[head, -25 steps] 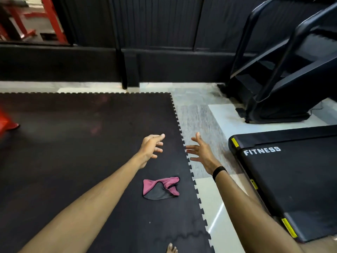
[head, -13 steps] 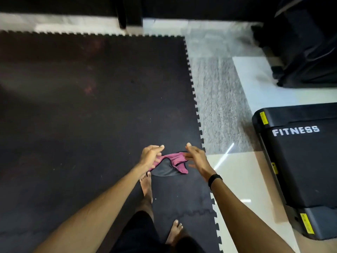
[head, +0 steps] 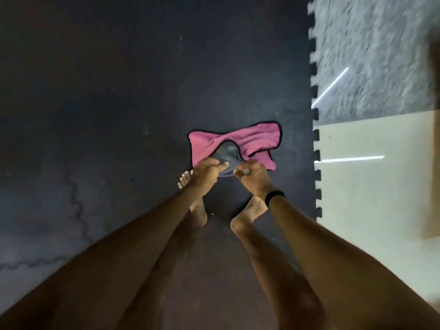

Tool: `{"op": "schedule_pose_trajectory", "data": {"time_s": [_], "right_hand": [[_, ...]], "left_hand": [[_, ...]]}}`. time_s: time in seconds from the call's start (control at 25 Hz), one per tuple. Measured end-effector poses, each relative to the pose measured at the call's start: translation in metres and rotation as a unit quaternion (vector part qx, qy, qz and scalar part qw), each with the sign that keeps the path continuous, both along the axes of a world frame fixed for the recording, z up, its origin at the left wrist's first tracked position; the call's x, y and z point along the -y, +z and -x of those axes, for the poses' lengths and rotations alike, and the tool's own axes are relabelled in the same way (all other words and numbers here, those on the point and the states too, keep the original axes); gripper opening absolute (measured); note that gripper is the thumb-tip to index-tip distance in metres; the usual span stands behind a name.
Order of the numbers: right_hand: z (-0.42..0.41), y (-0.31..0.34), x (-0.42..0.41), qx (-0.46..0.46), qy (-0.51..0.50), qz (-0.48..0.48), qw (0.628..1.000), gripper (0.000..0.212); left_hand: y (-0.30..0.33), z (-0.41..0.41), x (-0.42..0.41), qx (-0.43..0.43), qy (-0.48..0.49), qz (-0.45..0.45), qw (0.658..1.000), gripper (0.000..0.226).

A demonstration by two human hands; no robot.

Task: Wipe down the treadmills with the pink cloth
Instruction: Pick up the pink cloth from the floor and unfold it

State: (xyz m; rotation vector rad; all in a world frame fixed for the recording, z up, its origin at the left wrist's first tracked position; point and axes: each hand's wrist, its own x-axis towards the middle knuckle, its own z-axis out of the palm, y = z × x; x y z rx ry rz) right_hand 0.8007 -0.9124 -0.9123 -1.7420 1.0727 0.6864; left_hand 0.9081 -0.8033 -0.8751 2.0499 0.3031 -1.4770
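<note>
The pink cloth (head: pixel 252 141) lies crumpled on the black rubber mat (head: pixel 119 103), its grey underside folded up at the near edge. My left hand (head: pixel 206 173) pinches that grey near edge from the left. My right hand (head: pixel 253 177), with a black band on the wrist, pinches the same edge from the right. Both hands are low over the mat, just in front of my bare feet. No treadmill shows in this view.
The mat's jigsaw edge (head: pixel 315 129) runs down the right side. Beyond it lie grey speckled floor (head: pixel 371 51) and a pale glossy tile (head: pixel 371 177). My bare feet (head: pixel 247 210) stand right behind the cloth.
I have bent down, so the view has tilted steeply to the floor and the treadmill has left the frame. Both hands dropped onto the cloth's near edge and closed on it.
</note>
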Motion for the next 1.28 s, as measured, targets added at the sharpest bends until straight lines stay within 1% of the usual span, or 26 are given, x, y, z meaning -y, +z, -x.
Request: {"op": "schedule_pose_trajectory", "data": {"time_s": [0.04, 0.12, 0.16, 0.24, 0.28, 0.36, 0.4, 0.44, 0.52, 0.6, 0.64, 0.72, 0.76, 0.84, 1.0, 1.12, 1.16, 1.28], "right_hand": [[0.001, -0.037, -0.002, -0.024, 0.05, 0.017, 0.998, 0.018], [0.003, -0.1, -0.006, -0.098, 0.142, 0.053, 0.984, 0.043], [0.005, -0.122, -0.007, -0.123, 0.171, 0.06, 0.976, 0.047], [0.009, -0.146, -0.008, -0.142, 0.208, 0.076, 0.965, 0.047], [0.011, -0.149, -0.008, -0.137, 0.21, 0.09, 0.964, 0.045], [0.017, -0.135, -0.008, -0.102, 0.177, 0.115, 0.972, 0.036], [0.019, -0.118, -0.008, -0.074, 0.156, 0.117, 0.978, 0.03], [0.021, -0.092, -0.008, -0.038, 0.149, 0.118, 0.981, 0.026], [0.017, -0.026, -0.006, 0.043, 0.165, 0.116, 0.978, 0.028], [0.007, 0.056, 0.002, 0.107, 0.167, 0.121, 0.973, 0.03], [0.001, 0.101, 0.008, 0.127, 0.157, 0.124, 0.972, 0.029], [-0.013, 0.182, 0.022, 0.158, 0.148, 0.151, 0.964, 0.03], [-0.018, 0.225, 0.032, 0.171, 0.148, 0.17, 0.959, 0.031], [-0.024, 0.309, 0.048, 0.197, 0.144, 0.193, 0.95, 0.033], [-0.029, 0.453, 0.079, 0.244, 0.108, 0.248, 0.931, 0.033], [-0.025, 0.519, 0.115, 0.275, 0.07, 0.317, 0.905, 0.027], [-0.023, 0.54, 0.128, 0.279, 0.059, 0.342, 0.895, 0.023], [-0.017, 0.593, 0.175, 0.281, 0.019, 0.397, 0.873, 0.011]], "left_hand": [[-0.028, 0.002, 0.003, -0.009, -0.024, 0.002, 1.0, 0.02], [-0.075, 0.007, 0.008, -0.024, -0.067, 0.005, 0.997, 0.016], [-0.098, 0.01, 0.007, -0.022, -0.082, 0.004, 0.996, 0.016], [-0.121, 0.012, 0.004, -0.014, -0.095, 0.008, 0.995, 0.013], [-0.125, 0.013, 0.003, -0.007, -0.104, 0.012, 0.994, 0.017], [-0.114, 0.014, -0.001, 0.018, -0.163, 0.006, 0.986, 0.039], [-0.102, 0.013, -0.004, 0.049, -0.219, 0.002, 0.974, 0.046], [-0.082, 0.011, -0.005, 0.084, -0.282, 0.005, 0.956, 0.054], [-0.027, 0.002, 0.001, 0.149, -0.401, 0.039, 0.903, 0.073], [0.041, -0.01, 0.018, 0.179, -0.476, 0.073, 0.858, 0.085], [0.08, -0.016, 0.027, 0.188, -0.507, 0.087, 0.837, 0.085], [0.147, -0.027, 0.045, 0.22, -0.554, 0.104, 0.796, 0.073], [0.185, -0.034, 0.053, 0.242, -0.559, 0.115, 0.785, 0.066], [0.261, -0.045, 0.066, 0.278, -0.542, 0.14, 0.781, 0.054], [0.404, -0.074, 0.1, 0.389, -0.5, 0.225, 0.741, 0.033], [0.496, -0.103, 0.135, 0.447, -0.462, 0.279, 0.713, 0.024], [0.529, -0.113, 0.146, 0.47, -0.449, 0.286, 0.704, 0.022], [0.617, -0.144, 0.168, 0.531, -0.403, 0.276, 0.692, 0.021]]}}
